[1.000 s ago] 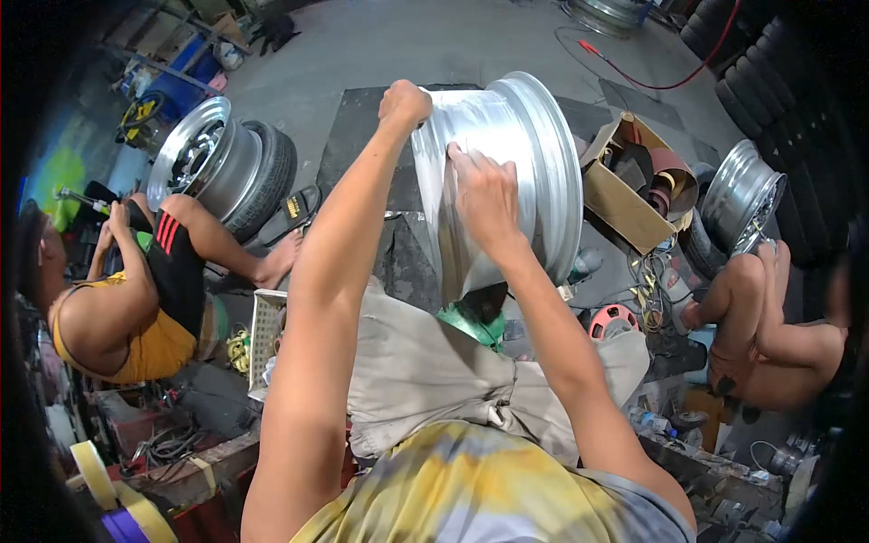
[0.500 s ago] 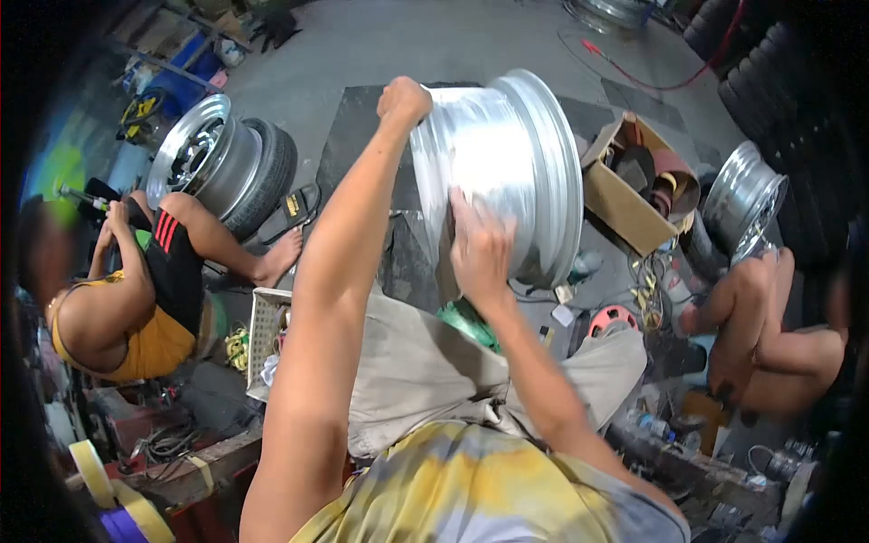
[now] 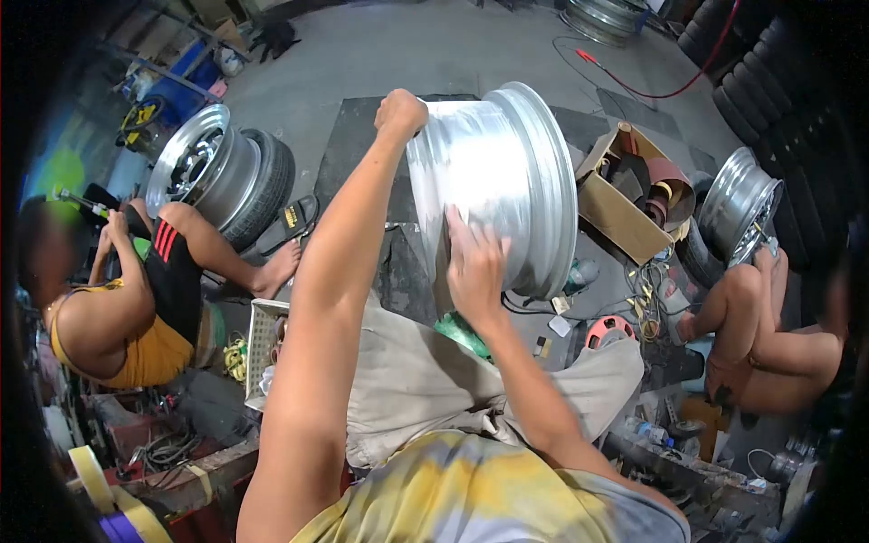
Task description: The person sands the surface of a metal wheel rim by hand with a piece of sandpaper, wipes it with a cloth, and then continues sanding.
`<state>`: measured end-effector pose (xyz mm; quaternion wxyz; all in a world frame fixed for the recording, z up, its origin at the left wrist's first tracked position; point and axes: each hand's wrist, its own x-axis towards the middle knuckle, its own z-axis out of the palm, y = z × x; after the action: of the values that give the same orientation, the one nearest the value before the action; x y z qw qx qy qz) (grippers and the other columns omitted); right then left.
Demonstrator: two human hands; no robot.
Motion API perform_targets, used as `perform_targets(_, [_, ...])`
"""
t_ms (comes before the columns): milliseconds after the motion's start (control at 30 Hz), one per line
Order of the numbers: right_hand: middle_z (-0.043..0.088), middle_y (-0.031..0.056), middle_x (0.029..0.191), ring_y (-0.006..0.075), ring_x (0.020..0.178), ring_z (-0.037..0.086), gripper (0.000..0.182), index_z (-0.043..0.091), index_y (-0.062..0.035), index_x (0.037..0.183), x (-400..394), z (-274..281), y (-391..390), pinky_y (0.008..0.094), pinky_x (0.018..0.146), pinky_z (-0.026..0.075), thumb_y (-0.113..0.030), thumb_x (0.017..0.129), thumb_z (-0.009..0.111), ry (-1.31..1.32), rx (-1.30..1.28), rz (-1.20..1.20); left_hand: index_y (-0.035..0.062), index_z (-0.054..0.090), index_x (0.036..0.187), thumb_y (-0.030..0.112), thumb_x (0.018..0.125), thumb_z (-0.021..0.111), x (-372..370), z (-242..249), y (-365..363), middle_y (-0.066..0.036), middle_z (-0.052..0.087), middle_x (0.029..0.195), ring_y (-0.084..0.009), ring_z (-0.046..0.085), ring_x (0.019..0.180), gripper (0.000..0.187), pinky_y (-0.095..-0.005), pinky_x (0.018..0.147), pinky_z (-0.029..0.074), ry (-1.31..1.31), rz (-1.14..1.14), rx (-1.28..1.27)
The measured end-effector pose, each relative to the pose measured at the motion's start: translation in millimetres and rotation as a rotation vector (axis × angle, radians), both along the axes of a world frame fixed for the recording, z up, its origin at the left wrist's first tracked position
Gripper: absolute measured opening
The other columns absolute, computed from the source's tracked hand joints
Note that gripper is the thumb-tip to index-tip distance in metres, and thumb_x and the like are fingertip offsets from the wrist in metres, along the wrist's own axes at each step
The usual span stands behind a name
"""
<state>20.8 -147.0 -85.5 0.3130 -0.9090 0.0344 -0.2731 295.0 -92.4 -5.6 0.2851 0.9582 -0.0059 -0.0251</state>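
The left hand (image 3: 401, 113) is curled closed on the wheel rim's (image 3: 493, 167) far left edge, seemingly to steady it; the right hand (image 3: 478, 262), fingers loosely extended, meets its near side. The rim lies between and rightward, over the dark mat (image 3: 355, 149), beside the cardboard box (image 3: 617, 222).

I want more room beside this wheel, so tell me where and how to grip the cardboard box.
Best from above, probably, by the top edges of its near and far walls: the box is open-topped, and curled brown sheets crowd its inside. Its left end sits close to the wheel, leaving less finger room.
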Motion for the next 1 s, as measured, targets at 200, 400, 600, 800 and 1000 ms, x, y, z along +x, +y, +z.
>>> perform_targets(200, [0.071, 0.0135, 0.107, 0.0294, 0.099, 0.062, 0.059, 0.064, -0.004, 0.138, 45.3, 19.7, -10.6, 0.046, 0.083, 0.036, 0.006, 0.08, 0.062, -0.198, -0.092, 0.006, -0.0029, 0.073, 0.119, 0.015, 0.09, 0.062, -8.0, 5.1, 1.8, -0.024, 0.07, 0.128, -0.0391, 0.066, 0.124, 0.036, -0.0445, 0.103, 0.053, 0.047, 0.0, -0.011])
perform_targets(400, [0.071, 0.0152, 0.111, 0.0306, 0.105, 0.063, 0.047, 0.066, -0.0064, 0.136, 15.2, 5.1, -3.5, 0.0447, 0.085, 0.037, 0.001, 0.091, 0.058, -0.195, -0.075, -0.02, -0.0013, 0.074, 0.119, 0.013, 0.09, 0.064, -10.7, 2.0, 0.8, -0.022, 0.07, 0.129, -0.037, 0.066, 0.123, 0.033, -0.044, 0.102, 0.055, 0.043, 0.013, 0.013])
perform_targets(600, [0.07, 0.0111, 0.114, 0.0296, 0.107, 0.062, 0.058, 0.063, -0.0061, 0.138, 18.0, -0.1, -7.0, 0.0469, 0.089, 0.037, 0.004, 0.081, 0.061, -0.19, -0.124, -0.037, -0.0021, 0.073, 0.12, 0.013, 0.09, 0.064, -9.9, 12.0, -4.1, -0.022, 0.07, 0.13, -0.0371, 0.066, 0.124, 0.035, -0.0429, 0.102, 0.055, 0.031, 0.039, -0.006])
perform_targets(800, [0.07, 0.0117, 0.116, 0.0291, 0.109, 0.063, 0.059, 0.062, -0.0061, 0.139, 46.2, 30.0, -15.2, 0.0465, 0.093, 0.038, 0.004, 0.082, 0.061, -0.074, -0.107, 0.003, -0.0038, 0.071, 0.121, 0.018, 0.093, 0.059, -9.5, 3.6, -1.1, -0.026, 0.068, 0.131, -0.0409, 0.065, 0.124, 0.038, -0.0469, 0.103, 0.053, 0.004, 0.001, -0.002])
perform_targets(1000, [0.07, 0.0111, 0.116, 0.0292, 0.101, 0.063, 0.053, 0.065, -0.0066, 0.135, 15.3, 12.6, -10.7, 0.0459, 0.09, 0.04, 0.003, 0.083, 0.06, -0.14, -0.237, -0.065, -0.0032, 0.073, 0.117, 0.014, 0.091, 0.063, -21.2, 12.2, -0.7, -0.024, 0.069, 0.13, -0.0385, 0.066, 0.124, 0.033, -0.0445, 0.102, 0.054, 0.014, -0.008, 0.011])
